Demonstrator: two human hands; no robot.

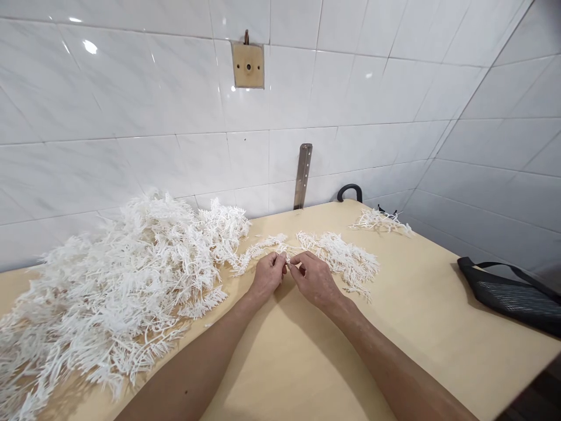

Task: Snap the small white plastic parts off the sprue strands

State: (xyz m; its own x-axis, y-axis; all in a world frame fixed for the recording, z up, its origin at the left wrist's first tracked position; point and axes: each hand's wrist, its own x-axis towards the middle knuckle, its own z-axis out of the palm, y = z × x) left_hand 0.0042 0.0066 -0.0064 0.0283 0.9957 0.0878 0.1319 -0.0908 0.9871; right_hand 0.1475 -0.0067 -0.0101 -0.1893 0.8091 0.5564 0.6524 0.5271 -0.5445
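Note:
My left hand (269, 273) and my right hand (313, 277) meet over the table, fingertips pinched close together. Between them they grip a white plastic sprig (288, 258), mostly covered by the fingers. Just beyond my left hand lies a loose white branch (263, 245). Right behind and beside my right hand spreads a small heap of white sprigs (346, 257). To the left rises a large pile of white feathery artificial foliage (127, 280).
The tan table (421, 333) runs along a tiled wall. More white sprigs (381, 222) lie near the far right corner. A black mesh bag (512, 295) rests at the right edge. Behind the table show a metal bracket (302, 175) and a black curved handle (350, 190).

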